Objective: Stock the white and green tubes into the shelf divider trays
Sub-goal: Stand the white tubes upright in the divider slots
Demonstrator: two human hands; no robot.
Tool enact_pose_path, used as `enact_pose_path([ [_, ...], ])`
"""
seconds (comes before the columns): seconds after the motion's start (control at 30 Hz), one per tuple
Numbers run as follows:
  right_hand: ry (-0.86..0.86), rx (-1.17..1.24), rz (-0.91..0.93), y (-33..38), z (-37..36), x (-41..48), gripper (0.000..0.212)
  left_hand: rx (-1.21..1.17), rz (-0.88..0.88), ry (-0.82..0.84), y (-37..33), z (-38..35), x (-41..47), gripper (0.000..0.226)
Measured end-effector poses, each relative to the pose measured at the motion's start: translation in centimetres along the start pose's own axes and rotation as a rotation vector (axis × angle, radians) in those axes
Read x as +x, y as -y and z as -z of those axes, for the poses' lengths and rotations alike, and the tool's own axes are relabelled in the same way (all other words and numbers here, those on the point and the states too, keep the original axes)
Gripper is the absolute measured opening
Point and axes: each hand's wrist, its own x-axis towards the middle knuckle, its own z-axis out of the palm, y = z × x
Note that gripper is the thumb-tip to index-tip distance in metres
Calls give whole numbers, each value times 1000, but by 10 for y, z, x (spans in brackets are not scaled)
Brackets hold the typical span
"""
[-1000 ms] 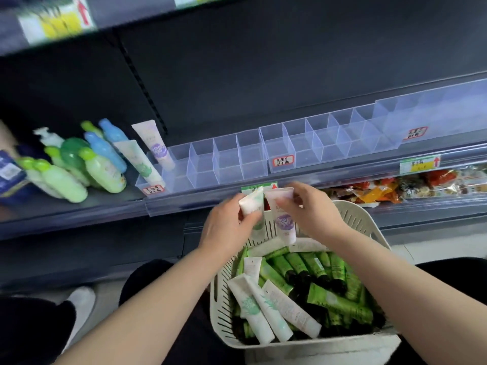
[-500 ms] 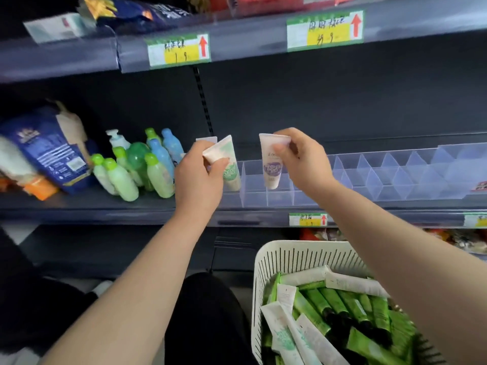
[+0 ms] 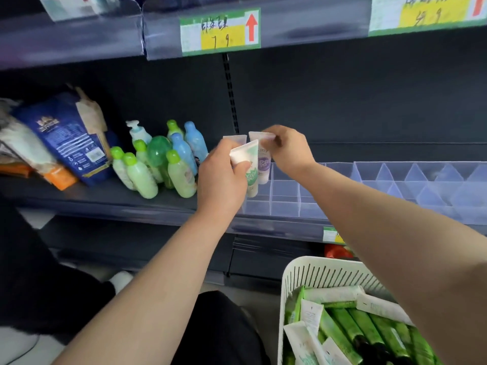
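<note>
Above trays' (image 3: 286, 197) 9 o'clock end: left hand (image 3: 220, 180) fingers (image 3: 238, 166) clamp green tube (image 3: 251, 177), right hand (image 3: 290, 151) fingers (image 3: 269, 137) pinch white tube (image 3: 264, 164). Likely light, squashy; hold stiff crimped end. More in basket (image 3: 303, 262), 5 o'clock.

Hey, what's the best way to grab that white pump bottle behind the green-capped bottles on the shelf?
I'd take the white pump bottle by its neck under the pump head, fingers coming from above. Green-capped bottles crowd its front and hide its lower body, so only the top stands free.
</note>
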Motion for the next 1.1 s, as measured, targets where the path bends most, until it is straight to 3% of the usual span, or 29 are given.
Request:
enact_pose_path([
  [0.17,64,-199,-19,-15,-12,8,25,47,0,46,5,-8,2,16],
  [0.43,-9,-182,43,-17,6,-8,35,147,73,181,0,-26,11,23],
  [0.53,-59,-336,76,-29,16,-32,33,175,119,221,-2,-29,9,23],
  [0.73,86,-784,228,-53,26,-75,32,218,119,238,-12,-33,2,41],
  [0.93,132,-830,228,-52,30,-93,33,287,77,197,-27,-26,-2,53],
  [1.1,125,-807,240,-48,36,-109,32,282,-33,155,-46,-19,-14,51],
])
